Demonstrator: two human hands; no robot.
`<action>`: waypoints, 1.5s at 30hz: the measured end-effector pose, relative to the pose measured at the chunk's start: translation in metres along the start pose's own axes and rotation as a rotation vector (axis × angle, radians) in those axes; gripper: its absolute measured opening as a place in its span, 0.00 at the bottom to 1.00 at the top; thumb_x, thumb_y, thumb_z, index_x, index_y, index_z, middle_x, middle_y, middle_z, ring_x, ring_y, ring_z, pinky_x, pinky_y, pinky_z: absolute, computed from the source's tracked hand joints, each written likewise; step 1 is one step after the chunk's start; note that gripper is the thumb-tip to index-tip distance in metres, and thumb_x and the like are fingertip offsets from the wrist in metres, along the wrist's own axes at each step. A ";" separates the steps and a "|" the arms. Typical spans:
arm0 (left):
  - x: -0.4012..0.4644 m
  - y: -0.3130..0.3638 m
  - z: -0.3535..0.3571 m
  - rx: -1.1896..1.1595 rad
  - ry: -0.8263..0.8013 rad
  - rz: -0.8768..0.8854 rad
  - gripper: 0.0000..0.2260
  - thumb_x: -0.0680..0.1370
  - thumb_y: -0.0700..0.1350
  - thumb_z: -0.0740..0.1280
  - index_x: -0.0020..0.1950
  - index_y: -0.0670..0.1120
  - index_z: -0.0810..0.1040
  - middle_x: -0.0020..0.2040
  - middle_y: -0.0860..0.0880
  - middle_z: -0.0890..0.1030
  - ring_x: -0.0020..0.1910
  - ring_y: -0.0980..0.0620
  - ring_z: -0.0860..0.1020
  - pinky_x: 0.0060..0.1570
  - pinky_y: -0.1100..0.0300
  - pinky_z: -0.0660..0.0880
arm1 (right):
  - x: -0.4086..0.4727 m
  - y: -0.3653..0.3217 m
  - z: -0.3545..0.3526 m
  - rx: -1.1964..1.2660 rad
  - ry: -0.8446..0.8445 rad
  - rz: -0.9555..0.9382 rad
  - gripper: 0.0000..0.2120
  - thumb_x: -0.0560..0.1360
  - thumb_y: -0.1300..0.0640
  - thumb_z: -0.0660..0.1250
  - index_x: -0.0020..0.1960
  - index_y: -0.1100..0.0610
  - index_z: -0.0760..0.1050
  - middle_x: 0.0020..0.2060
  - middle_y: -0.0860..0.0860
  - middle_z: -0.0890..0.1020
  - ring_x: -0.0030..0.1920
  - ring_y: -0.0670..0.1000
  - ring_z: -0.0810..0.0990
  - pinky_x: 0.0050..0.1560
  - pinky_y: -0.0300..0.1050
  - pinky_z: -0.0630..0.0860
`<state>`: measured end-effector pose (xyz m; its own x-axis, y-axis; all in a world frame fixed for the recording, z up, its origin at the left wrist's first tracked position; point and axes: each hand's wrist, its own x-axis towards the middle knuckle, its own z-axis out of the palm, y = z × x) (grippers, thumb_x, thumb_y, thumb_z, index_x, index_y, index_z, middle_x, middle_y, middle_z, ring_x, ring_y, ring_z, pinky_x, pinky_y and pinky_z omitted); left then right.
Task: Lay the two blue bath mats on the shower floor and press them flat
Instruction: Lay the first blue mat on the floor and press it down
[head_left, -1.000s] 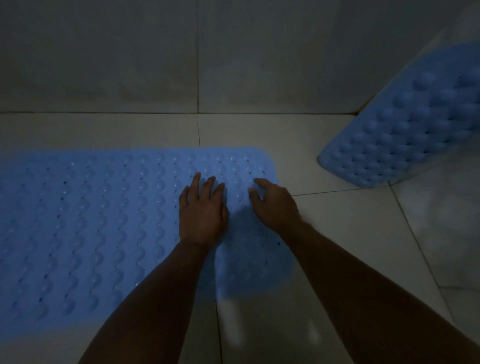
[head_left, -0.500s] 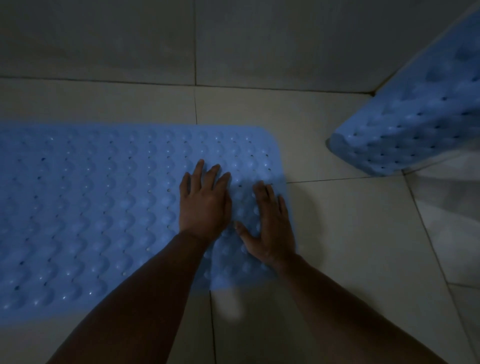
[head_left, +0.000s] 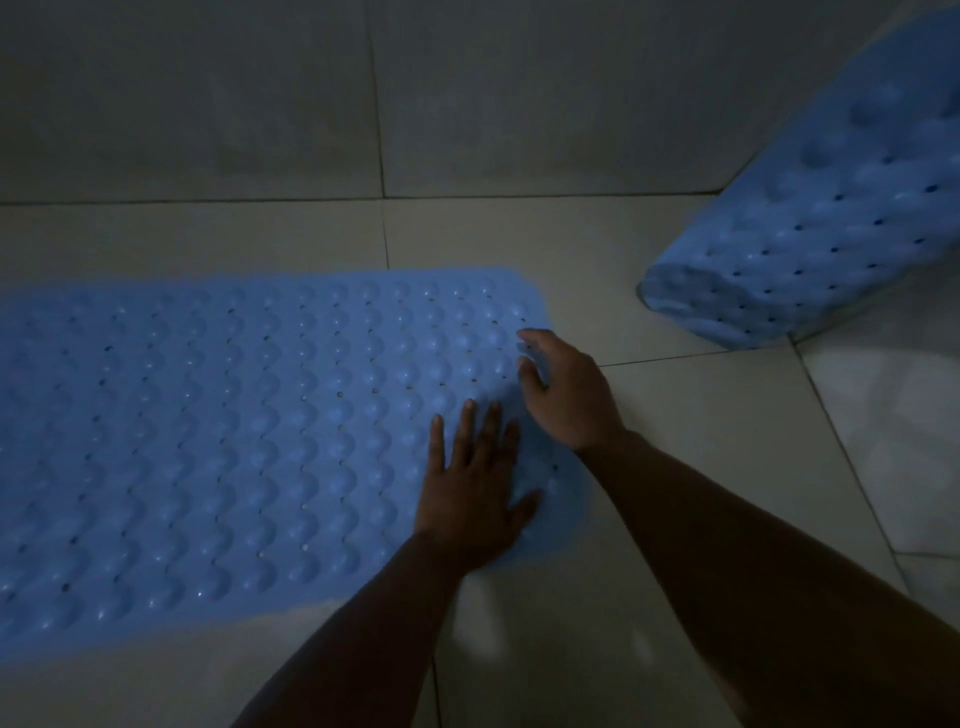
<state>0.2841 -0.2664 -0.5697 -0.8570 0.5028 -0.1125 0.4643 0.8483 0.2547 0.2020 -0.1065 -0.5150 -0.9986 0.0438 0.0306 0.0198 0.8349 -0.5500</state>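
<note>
Flat blue mat (head_left: 234, 431) lies spread on the shower floor (head_left: 675, 467), its long axis running from nine o'clock to three o'clock across the frame, and both hands are working its three o'clock end. The left hand (head_left: 475, 488) is palm-down on the mat, fingers (head_left: 467, 426) straight and a little spread, pointing to twelve o'clock, pressing the bumpy sheet near its lower right corner. The right hand (head_left: 569, 395) sits just beyond it, toward one o'clock, at the mat's short edge; its fingers look loosely curled with the tips at the edge, and the dim light leaves it unclear whether they pinch the rim or only touch it. It holds nothing else.

Here's the relation that matters: the second blue mat (head_left: 810, 223) is well apart, up at two o'clock from the hands, not laid out, propped slanting in the corner against the wall (head_left: 467, 93), its lower end on the floor and its long axis rising toward the top right. The right hand is clearly the nearer one to it, with bare tile between.

By my read the first mat is down and nearly pressed flat, so the task sits around halfway. The next reach probably calls for the right arm swinging out toward two o'clock, while the left forearm, coming in from six o'clock, stays low over the mat.
</note>
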 end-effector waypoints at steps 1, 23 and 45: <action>-0.001 0.003 0.002 0.011 0.001 -0.017 0.37 0.81 0.68 0.48 0.82 0.45 0.56 0.83 0.42 0.52 0.82 0.39 0.44 0.76 0.32 0.49 | 0.001 0.003 0.003 -0.007 -0.001 -0.016 0.18 0.80 0.53 0.65 0.68 0.54 0.76 0.63 0.52 0.82 0.64 0.53 0.79 0.63 0.46 0.75; -0.002 -0.074 -0.068 -0.295 0.020 -0.125 0.22 0.74 0.54 0.59 0.64 0.51 0.80 0.61 0.49 0.82 0.66 0.42 0.77 0.59 0.49 0.77 | -0.015 -0.054 0.016 -0.068 -0.058 0.064 0.19 0.75 0.44 0.59 0.58 0.52 0.80 0.54 0.52 0.82 0.57 0.57 0.80 0.57 0.54 0.77; -0.064 -0.148 -0.059 -0.045 0.180 -0.291 0.24 0.82 0.56 0.53 0.71 0.48 0.75 0.72 0.45 0.75 0.78 0.43 0.64 0.68 0.45 0.68 | -0.099 -0.099 0.115 -0.336 -0.385 -0.065 0.46 0.76 0.26 0.46 0.83 0.54 0.41 0.81 0.53 0.37 0.81 0.54 0.36 0.80 0.59 0.38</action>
<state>0.2573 -0.4337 -0.5439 -0.9795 0.2006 -0.0167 0.1881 0.9416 0.2793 0.2933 -0.2567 -0.5592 -0.9428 -0.1663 -0.2889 -0.0909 0.9621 -0.2571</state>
